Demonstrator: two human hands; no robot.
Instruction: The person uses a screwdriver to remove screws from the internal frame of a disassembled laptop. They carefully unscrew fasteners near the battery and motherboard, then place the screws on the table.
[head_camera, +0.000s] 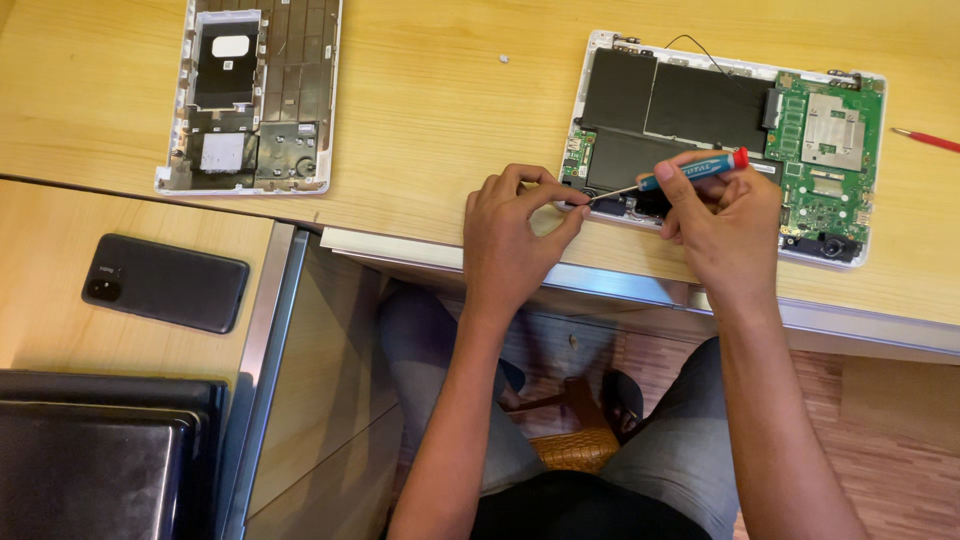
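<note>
Blue-handled with a red cap, the little screwdriver (690, 172) is sitting in the right hand (722, 222), fingers curled snug around the grip near the top, which looks like the usual way to spin a precision driver while keeping the thin shaft steady. The shaft is angling down and to the left, with the tip landing at the near left edge of the opened laptop base (720, 140). The left hand (510, 235) is pinching right at that tip, thumb and forefinger closed together; it's probably steadying the bit or holding a tiny screw, but whatever's between the fingertips is too small to make out.

The laptop base is lying near the table (450, 120) edge, close to the person's body, so both wrists are hanging just over the edge. Inside it the black battery panels are taking up the left and middle, the green circuit board (825, 155) is filling the right side.

Around it: the removed white cover (250, 95) is lying inside-up well off to the left, a small pale speck that could be a loose screw (503, 59) is sitting on the wood between the two, and a red tool tip (925, 139) is poking in from the far right. A dark phone (165, 283) is resting on a lower side surface, above a closed dark laptop (95, 460). Nothing's really blocking the work spot, though the left hand itself is hiding the exact contact point.
</note>
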